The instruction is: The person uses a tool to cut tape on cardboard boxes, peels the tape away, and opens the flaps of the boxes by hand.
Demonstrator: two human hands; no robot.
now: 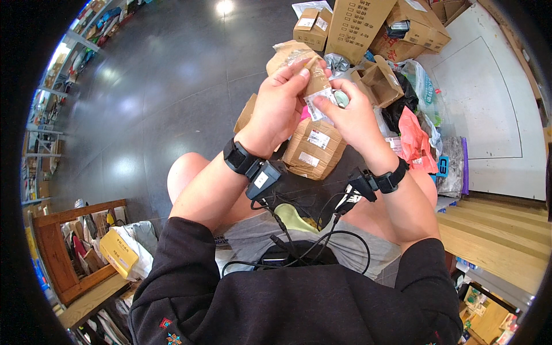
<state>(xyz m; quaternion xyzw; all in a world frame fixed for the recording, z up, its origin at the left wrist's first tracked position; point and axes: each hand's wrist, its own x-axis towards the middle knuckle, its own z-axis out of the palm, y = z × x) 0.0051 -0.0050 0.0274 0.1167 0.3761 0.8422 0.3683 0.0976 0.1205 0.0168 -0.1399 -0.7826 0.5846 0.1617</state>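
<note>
My left hand (280, 97) grips a torn piece of brown cardboard (288, 54) with clear tape across it, thumb and fingers pinching near its middle. At the lower corner of that piece, my right hand (349, 108) holds a white printed label (318, 103) between thumb and fingers. Whether the label still sticks to the cardboard I cannot tell. A round pale green object (341, 98) shows just behind my right fingers. Below both hands, a taped cardboard box (315, 148) with white labels lies between my legs. Black straps with small devices are around both wrists.
Several cardboard boxes (312, 29) stand ahead, beside a tall carton (355, 26). An opened small box (381, 82), plastic bags and a pink-red bag (415, 140) lie at the right, near a white panel (487, 99). A wooden slatted surface (500, 237) is lower right; a yellow box (118, 254) sits lower left.
</note>
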